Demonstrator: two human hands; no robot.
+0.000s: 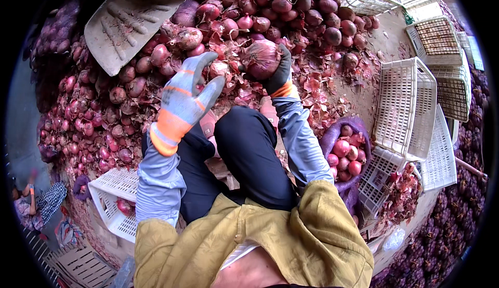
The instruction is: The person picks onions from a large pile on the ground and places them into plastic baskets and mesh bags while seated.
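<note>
A large red onion [260, 59] with papery skin sits in my right hand [280, 68], whose dark-palmed glove wraps round its right side. My left hand [193, 91], in a grey glove with orange bands, hovers just to the left of the onion. Its thumb and fingers are spread apart and hold nothing. Below and beyond both hands lies a big heap of red onions [283, 3], with loose peeled skins [322, 88] strewn over the floor to the right.
A white scoop [140, 20] rests on the heap at the far left. White plastic crates [397, 101] stand along the right. Beside my right arm is a purple mesh bag [327, 137] of onions. Another crate [112, 194] stands by my left elbow. A person [31, 205] sits at the far left edge.
</note>
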